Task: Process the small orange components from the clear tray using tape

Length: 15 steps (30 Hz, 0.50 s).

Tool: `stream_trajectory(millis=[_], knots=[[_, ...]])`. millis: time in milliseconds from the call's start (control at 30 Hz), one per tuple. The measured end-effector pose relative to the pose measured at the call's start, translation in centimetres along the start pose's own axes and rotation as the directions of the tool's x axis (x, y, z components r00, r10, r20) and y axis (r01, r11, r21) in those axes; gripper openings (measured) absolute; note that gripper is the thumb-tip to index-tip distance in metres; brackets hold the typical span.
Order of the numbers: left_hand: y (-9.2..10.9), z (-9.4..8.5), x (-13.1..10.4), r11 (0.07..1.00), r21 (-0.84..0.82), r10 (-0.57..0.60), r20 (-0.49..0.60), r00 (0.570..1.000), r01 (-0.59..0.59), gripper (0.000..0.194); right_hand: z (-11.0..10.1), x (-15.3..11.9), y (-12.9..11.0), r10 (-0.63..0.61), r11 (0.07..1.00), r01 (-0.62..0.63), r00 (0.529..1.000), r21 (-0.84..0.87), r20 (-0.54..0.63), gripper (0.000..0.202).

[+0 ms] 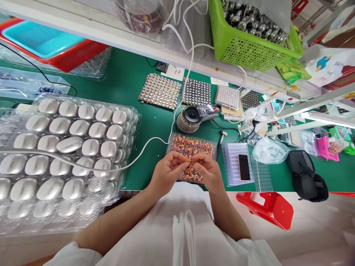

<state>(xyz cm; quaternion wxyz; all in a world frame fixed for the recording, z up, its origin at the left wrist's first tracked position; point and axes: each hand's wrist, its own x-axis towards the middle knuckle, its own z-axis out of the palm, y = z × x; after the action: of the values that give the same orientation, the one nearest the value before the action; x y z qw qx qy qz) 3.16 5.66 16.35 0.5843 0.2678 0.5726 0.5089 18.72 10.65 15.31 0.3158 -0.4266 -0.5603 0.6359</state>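
My left hand [169, 170] and my right hand [208, 170] meet in front of my body, each with thumb and fingertips pinched together. Between them is a tiny yellowish part [189, 161], mostly hidden by the fingers; its kind is not clear. Right below the hands lies a tray [168, 147] filled with rows of small orange and yellow pieces [191, 142]. A dark round device [190, 119] with a ring-shaped top stands just beyond the tray. To the right of the tray rests a small tool with a black handle [219, 147].
Stacked clear trays of silvery rounded shells [63, 125] fill the left. Boards of small round parts [161, 90] lie at the back. A phone [244, 167] rests on plastic trays at right, near an open black case [306, 175]. A white cable [149, 142] crosses the table. Overhead hangs a shelf with a green basket [249, 50].
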Motion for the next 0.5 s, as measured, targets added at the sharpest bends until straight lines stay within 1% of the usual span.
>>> stream_trajectory(millis=[167,300,367,400,433,500], knots=[[-0.5,0.1,-0.1,0.998,0.026,0.049,0.022,0.999,-0.05,0.019,0.6,-0.1,-0.1,-0.104,0.989,0.097,0.993,-0.112,-0.059,0.007],[-1.0,-0.1,0.1,0.988,0.121,0.091,0.019,0.996,-0.093,0.017,0.9,-0.1,0.1,-0.168,0.977,0.154,0.981,-0.149,-0.093,0.003],[-1.2,-0.2,0.0,0.963,0.216,0.166,-0.001,0.986,-0.162,0.015,0.9,-0.1,0.2,-0.177,0.977,0.16,0.978,-0.142,-0.112,0.002],[-1.3,-0.3,0.0,0.937,0.274,0.227,-0.015,0.974,-0.214,0.013,0.9,-0.1,0.2,-0.178,0.977,0.16,0.975,-0.142,-0.129,0.002],[-1.3,-0.3,0.0,0.902,0.333,0.3,-0.028,0.953,-0.274,0.012,0.9,0.0,0.2,-0.18,0.976,0.158,0.972,-0.147,-0.149,0.002],[-1.3,-0.4,-0.2,0.814,0.428,0.448,-0.032,0.893,-0.393,0.007,0.7,0.1,0.2,-0.179,0.975,0.151,0.968,-0.164,-0.173,0.002]])
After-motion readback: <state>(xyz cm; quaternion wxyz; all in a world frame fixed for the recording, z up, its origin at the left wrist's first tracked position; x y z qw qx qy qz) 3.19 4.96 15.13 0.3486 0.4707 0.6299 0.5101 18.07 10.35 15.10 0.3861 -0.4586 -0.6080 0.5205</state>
